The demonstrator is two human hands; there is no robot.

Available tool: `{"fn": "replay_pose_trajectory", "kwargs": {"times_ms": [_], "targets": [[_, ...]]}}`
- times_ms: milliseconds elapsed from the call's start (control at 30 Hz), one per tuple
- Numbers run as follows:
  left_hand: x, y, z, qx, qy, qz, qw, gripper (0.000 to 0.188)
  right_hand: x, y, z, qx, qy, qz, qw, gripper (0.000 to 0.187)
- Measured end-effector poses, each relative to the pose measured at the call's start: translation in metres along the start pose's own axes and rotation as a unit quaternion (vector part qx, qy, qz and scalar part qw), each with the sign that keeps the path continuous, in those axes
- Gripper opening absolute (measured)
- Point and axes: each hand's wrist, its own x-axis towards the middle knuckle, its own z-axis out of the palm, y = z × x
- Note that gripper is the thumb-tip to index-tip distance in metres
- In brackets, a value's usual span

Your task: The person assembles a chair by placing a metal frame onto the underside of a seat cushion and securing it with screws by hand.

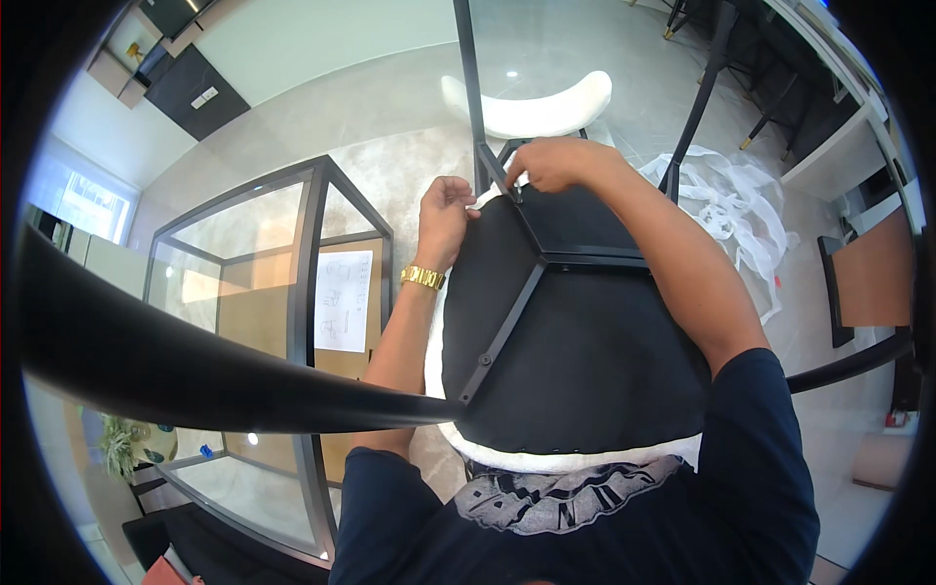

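Observation:
An upturned chair seat (585,361) fills the middle of the view, its underside black and its padded rim white. Across it lies a black metal leg frame (541,261), with long legs rising toward me. My right hand (554,164) is closed at the frame's far left arm, fingertips pinched beside a small metallic piece (519,195) too small to name. My left hand (448,210), with a gold watch (422,277) on its wrist, is at the seat's far left rim. Its fingers are loosely bent, thumb apart, with nothing visible between them.
One black leg (195,361) juts close across the left. Beyond it is a black-framed glass table (310,263) with a printed sheet (343,300). A white curved cushion (531,105) is ahead; white plastic wrapping (726,210) and dark stools (780,97) are at right.

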Motion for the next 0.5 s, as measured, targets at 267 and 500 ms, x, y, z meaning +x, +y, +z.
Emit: {"fn": "replay_pose_trajectory", "kwargs": {"times_ms": [267,500], "targets": [[0.001,-0.007,-0.008,-0.001,0.005,0.002,1.0,0.025,-0.031,-0.023,-0.012,0.055,-0.15,-0.009,0.987,0.051],[-0.001,-0.001,0.0,-0.014,0.002,-0.002,1.0,0.025,-0.001,-0.005,-0.004,0.014,-0.012,0.031,0.999,0.053]]}}
